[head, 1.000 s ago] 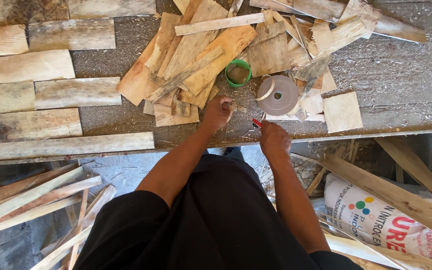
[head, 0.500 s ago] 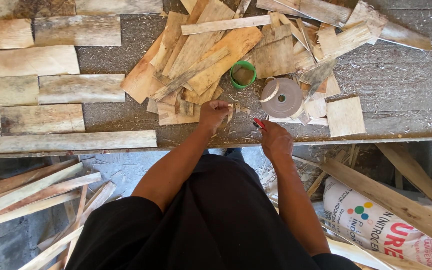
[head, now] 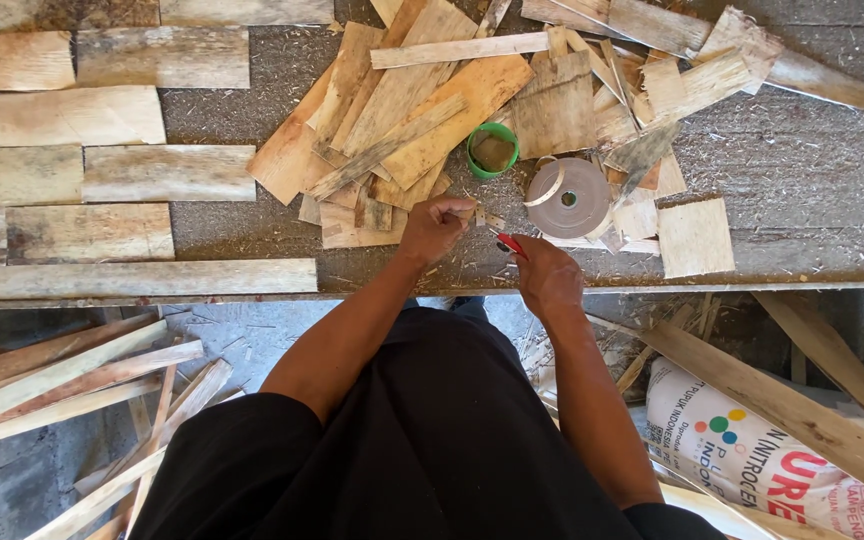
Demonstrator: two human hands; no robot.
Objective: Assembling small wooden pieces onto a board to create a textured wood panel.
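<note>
While my left hand (head: 434,228) pinches a thin sliver of wood (head: 479,214) between thumb and fingertips, my right hand (head: 549,278) is closed around a small red-handled tool (head: 511,245), whose tip points toward that sliver; I cannot tell what kind of tool it is. Both hands sit at the near edge of the counter (head: 812,170), just in front of the scrap pile (head: 432,110). I judge the sliver light, dry and brittle, apt to split along the grain, so it wants a gentle pinch close to the worked end rather than a squeeze at the middle. Just beyond my fingers stands a small green cup (head: 493,150), and beside it to the right lies a roll of pale tape (head: 569,198) with a loose tail curling up. A squarish offcut (head: 694,237) lies right of the roll. To the left, flat weathered planks (head: 102,175) lie in rows. Below the counter on my right leans a white sack (head: 752,455), printed with red lettering and a cluster of coloured dots, partly covered by a slanting board (head: 772,405).
</note>
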